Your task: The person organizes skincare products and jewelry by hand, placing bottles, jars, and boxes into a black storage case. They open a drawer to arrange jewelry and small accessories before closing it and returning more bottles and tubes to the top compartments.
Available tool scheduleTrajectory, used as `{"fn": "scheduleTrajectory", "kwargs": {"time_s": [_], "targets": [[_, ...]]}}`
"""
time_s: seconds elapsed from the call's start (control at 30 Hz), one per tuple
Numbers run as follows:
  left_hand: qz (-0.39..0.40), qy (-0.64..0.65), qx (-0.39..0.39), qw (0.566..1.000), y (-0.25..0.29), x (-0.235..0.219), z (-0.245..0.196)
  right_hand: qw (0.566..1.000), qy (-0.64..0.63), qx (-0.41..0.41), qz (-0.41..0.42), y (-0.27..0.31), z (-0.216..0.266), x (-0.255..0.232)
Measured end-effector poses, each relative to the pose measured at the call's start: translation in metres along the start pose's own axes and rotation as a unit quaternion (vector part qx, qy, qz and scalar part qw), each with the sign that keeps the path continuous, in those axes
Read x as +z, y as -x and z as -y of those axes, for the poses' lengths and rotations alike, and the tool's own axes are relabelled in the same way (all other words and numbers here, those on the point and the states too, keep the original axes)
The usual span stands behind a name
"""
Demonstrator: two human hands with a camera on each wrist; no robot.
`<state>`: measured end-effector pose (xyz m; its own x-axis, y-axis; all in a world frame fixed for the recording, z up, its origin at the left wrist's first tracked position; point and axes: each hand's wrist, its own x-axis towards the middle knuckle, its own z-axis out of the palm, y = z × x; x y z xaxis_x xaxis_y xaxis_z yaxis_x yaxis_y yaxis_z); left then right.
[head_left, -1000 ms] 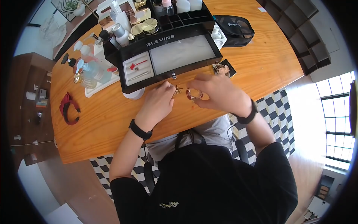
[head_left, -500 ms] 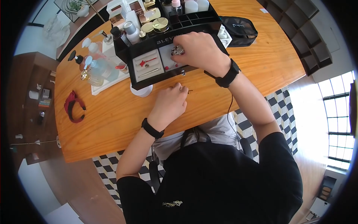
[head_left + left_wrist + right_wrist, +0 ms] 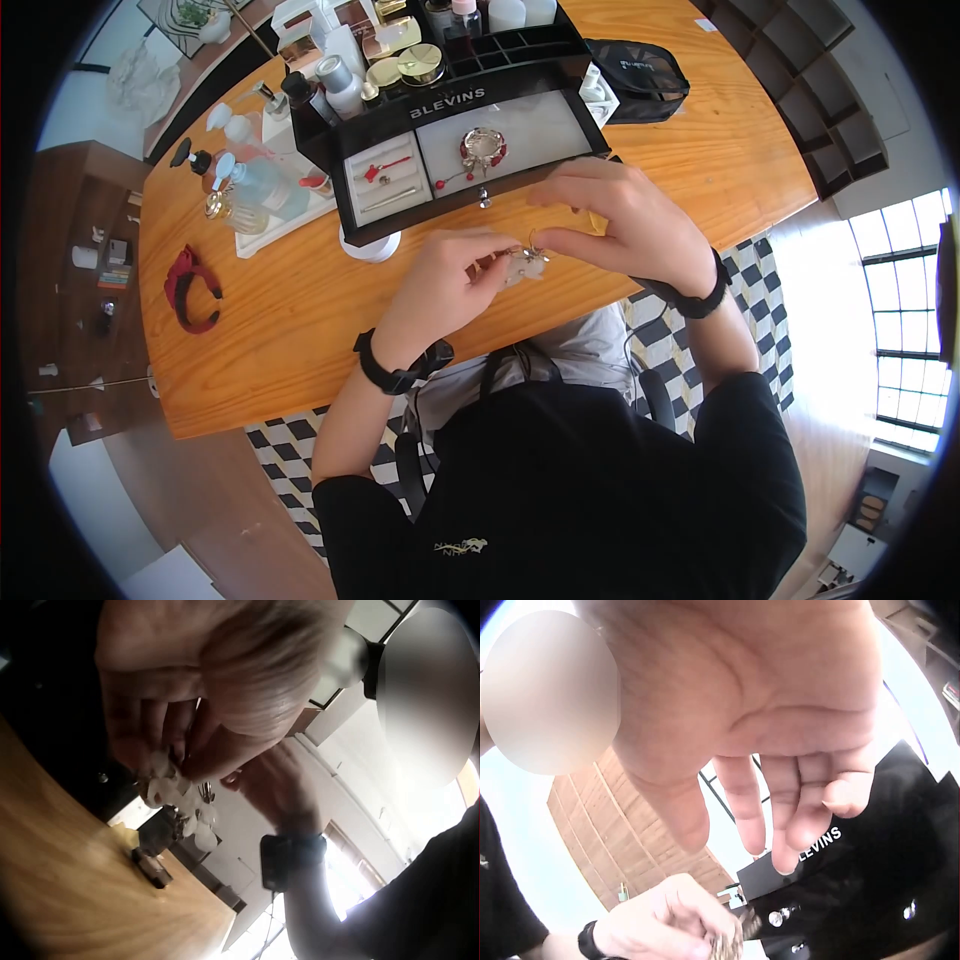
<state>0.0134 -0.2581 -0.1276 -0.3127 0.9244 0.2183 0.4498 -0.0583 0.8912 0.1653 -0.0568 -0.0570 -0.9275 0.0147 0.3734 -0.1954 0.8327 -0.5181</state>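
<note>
Sorting of small jewellery into the black organiser appears partly done — judged from how things lie now. Its open drawer already holds a red-and-silver bracelet in the wide right compartment, w/ a red-beaded pin just beside it; the narrow left compartment holds a red hairpin and a slim silver piece. One item is not yet stowed: a pale, whitish trinket held above the wooden table, in front of the drawer and clear of it.

Hand pose, head view: both hands meet over the table edge nearest the person, forearms converging. Left hand — fingers curled, pinching the trinket at their tips; the left wrist view confirms pale petal-like pieces dangling below the fingertips. Right hand — fingers bent toward the same item, thumb and forefinger closing on a small ring at its top; from the right wrist view the palm faces the lens, fingers loosely curled, exact contact not resolved there. Black bands on both wrists.

Elsewhere: red headband lies well apart at table left; black pouch beside the organiser, right.
</note>
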Motion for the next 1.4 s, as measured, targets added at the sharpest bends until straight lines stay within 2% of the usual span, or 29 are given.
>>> {"fn": "scheduleTrajectory", "kwargs": {"time_s": [0.07,0.2,0.3,0.33,0.37,0.4,0.47,0.5,0.53,0.6,0.63,0.67,0.7,0.73,0.8,0.87,0.93,0.97,1.03,1.1,1.2,1.27,1.4], "targets": [[-0.009,-0.002,0.020,1.000,-0.003,-0.003,-0.010,0.997,-0.052,0.052,0.027,0.007,-0.001,-0.004],[-0.046,0.010,0.069,0.996,-0.013,-0.002,-0.023,0.994,-0.094,0.046,0.031,0.009,-0.008,-0.004],[-0.043,-0.018,0.053,0.998,-0.015,-0.008,-0.028,0.987,-0.136,0.068,0.046,0.005,-0.007,-0.009],[-0.044,-0.018,0.053,0.997,-0.016,-0.010,-0.031,0.981,-0.156,0.112,0.016,0.004,-0.008,-0.012],[-0.102,-0.073,0.112,0.986,-0.017,-0.013,-0.033,0.972,-0.177,0.156,-0.014,0.003,-0.011,-0.015],[-0.159,-0.126,0.171,0.964,-0.017,-0.016,-0.036,0.972,-0.177,0.155,-0.014,0.001,-0.019,-0.016],[-0.154,-0.167,0.164,0.960,-0.005,-0.033,-0.038,0.964,-0.141,0.183,-0.134,-0.004,-0.043,-0.019],[-0.167,-0.177,0.135,0.961,0.001,-0.038,-0.039,0.963,-0.103,0.176,-0.175,-0.009,-0.046,-0.019],[-0.181,-0.187,0.107,0.960,0.007,-0.043,-0.040,0.963,-0.103,0.177,-0.177,-0.014,-0.053,-0.016],[-0.184,-0.201,0.090,0.958,0.018,-0.054,-0.036,0.973,0.015,0.106,-0.203,-0.021,-0.065,-0.007],[-0.190,-0.241,0.082,0.948,0.023,-0.060,-0.032,0.972,0.053,0.128,-0.188,-0.022,-0.066,-0.003],[-0.196,-0.280,0.073,0.937,0.027,-0.064,-0.029,0.972,0.052,0.127,-0.189,-0.025,-0.067,0.001],[-0.215,-0.340,0.105,0.909,0.028,-0.067,-0.027,0.971,0.047,0.123,-0.198,-0.028,-0.068,0.006],[-0.215,-0.342,0.103,0.909,0.031,-0.070,-0.023,0.971,0.041,0.120,-0.205,-0.031,-0.070,0.010],[-0.236,-0.452,0.066,0.858,0.036,-0.077,-0.013,0.970,0.024,0.116,-0.211,-0.037,-0.072,0.017],[-0.234,-0.448,0.041,0.862,0.037,-0.078,-0.008,0.969,0.009,0.116,-0.219,-0.036,-0.072,0.019],[-0.234,-0.443,0.019,0.865,0.036,-0.080,-0.004,0.965,0.083,0.171,-0.179,-0.033,-0.070,0.016],[-0.225,-0.432,-0.008,0.873,0.035,-0.081,-0.002,0.965,0.084,0.172,-0.180,-0.031,-0.072,0.016],[-0.215,-0.419,-0.034,0.881,0.035,-0.082,0.004,0.961,0.140,0.115,-0.209,-0.024,-0.077,0.013],[-0.254,-0.356,-0.026,0.899,0.037,-0.082,0.012,0.960,0.135,0.111,-0.217,-0.016,-0.075,0.005],[-0.258,-0.350,-0.033,0.900,0.037,-0.083,0.016,0.960,0.119,0.111,-0.229,0.001,-0.073,-0.005],[-0.265,-0.351,-0.033,0.898,0.034,-0.083,0.018,0.954,0.056,0.170,-0.239,0.014,-0.067,-0.010],[-0.283,-0.337,-0.050,0.896,0.027,-0.087,0.025,0.949,0.054,0.185,-0.249,0.041,-0.075,-0.015]]}}
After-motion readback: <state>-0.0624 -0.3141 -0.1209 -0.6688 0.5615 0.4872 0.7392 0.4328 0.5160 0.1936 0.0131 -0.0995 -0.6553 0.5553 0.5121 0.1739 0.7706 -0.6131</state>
